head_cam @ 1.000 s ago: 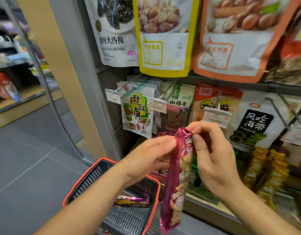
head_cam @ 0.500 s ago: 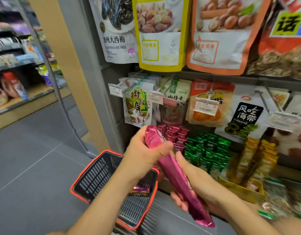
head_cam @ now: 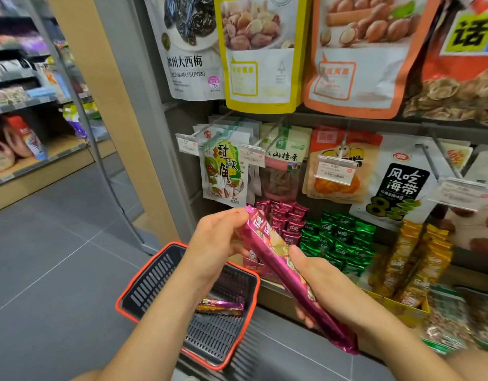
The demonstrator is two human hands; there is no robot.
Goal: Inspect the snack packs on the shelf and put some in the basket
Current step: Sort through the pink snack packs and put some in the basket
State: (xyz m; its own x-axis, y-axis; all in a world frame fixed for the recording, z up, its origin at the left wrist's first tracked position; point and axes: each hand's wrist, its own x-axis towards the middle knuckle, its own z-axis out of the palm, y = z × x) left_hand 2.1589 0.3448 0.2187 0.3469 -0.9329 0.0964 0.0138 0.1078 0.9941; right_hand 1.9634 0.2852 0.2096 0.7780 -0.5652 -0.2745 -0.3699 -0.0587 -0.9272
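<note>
The tall grey shelf (head_cam: 375,125) fills the right side of the frame, hung with flat, shiny bags. Low in the middle sits the basket (head_cam: 152,281), black slotted plastic with an orange rim. Above it, near the center, is a long, thin, shiny pink snack pack (head_cam: 281,259), tilted. The left hand (head_cam: 215,240) grips its top end. The right hand (head_cam: 328,287) holds its lower part, thumb on top. 1 crinkly pink pack (head_cam: 221,307) lies in the basket.

bare forearms (head_cam: 160,320), left hand (head_cam: 215,240), right hand (head_cam: 331,295).
</note>
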